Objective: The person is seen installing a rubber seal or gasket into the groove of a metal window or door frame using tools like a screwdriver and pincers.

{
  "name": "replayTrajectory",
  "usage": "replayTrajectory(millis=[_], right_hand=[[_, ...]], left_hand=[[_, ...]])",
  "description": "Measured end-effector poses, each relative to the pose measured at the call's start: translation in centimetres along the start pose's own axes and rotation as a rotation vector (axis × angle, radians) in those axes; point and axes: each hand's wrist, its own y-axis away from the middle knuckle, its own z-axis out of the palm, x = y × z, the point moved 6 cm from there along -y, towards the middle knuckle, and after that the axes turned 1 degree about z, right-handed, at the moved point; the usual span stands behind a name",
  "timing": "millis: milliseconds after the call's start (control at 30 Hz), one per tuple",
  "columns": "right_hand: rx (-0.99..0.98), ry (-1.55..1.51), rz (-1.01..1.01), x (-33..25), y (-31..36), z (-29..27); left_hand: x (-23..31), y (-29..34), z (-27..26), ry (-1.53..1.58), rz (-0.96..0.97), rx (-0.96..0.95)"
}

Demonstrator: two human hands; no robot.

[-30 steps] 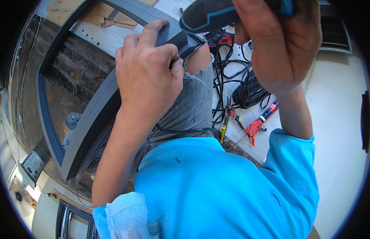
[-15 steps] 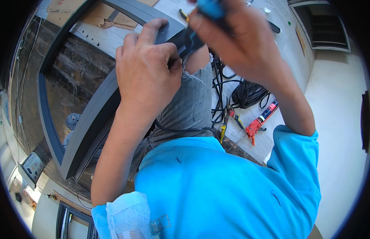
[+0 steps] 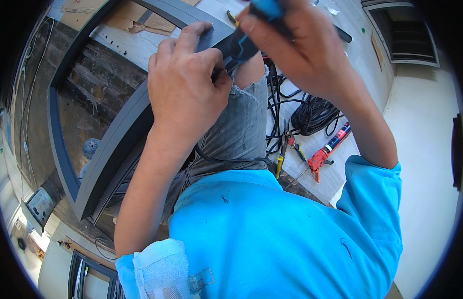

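Grey frame [image 3: 119,133] under left fingers [image 3: 190,39]

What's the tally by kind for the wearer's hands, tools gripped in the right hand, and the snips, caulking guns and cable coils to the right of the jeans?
Hands: 2, left hand and right hand
Gripped: 1 black-and-blue tool
Snips: 1 yellow-handled pair
Caulking guns: 1 red gun
Cable coils: 1 black coil
Total: 6
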Motion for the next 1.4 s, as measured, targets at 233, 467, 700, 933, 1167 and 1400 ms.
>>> replayTrajectory(millis=[233, 467, 700, 933, 1167, 1400], right_hand=[[-0.014, 0.13, 0.016, 1.2, 2.1, 3.9], [0.282, -0.203, 0.024, 0.2, 1.5, -0.8], [-0.08, -0.048, 0.273, 0.7, 0.9, 1.1], [0.096, 0.0, 0.069, 1.0, 1.5, 1.6], [0.32, -0.296, 0.201, -0.1, 1.8, -2.9], [0.257, 0.026, -0.069, 1.2, 2.2, 0.2]], left_hand=[[-0.4, -0.1, 0.4, 0.007, -0.011, 0.019], [-0.3, 0.3, -0.1, -0.009, -0.026, -0.016], [-0.2, 0.0, 0.4, -0.011, 0.018, 0.001], [0.3, -0.1, 0.2, -0.033, 0.047, -0.045], [0.4, 0.0, 0.1, -0.018, 0.096, -0.08], [0.3, 0.1, 0.3, -0.006, 0.148, -0.004]])
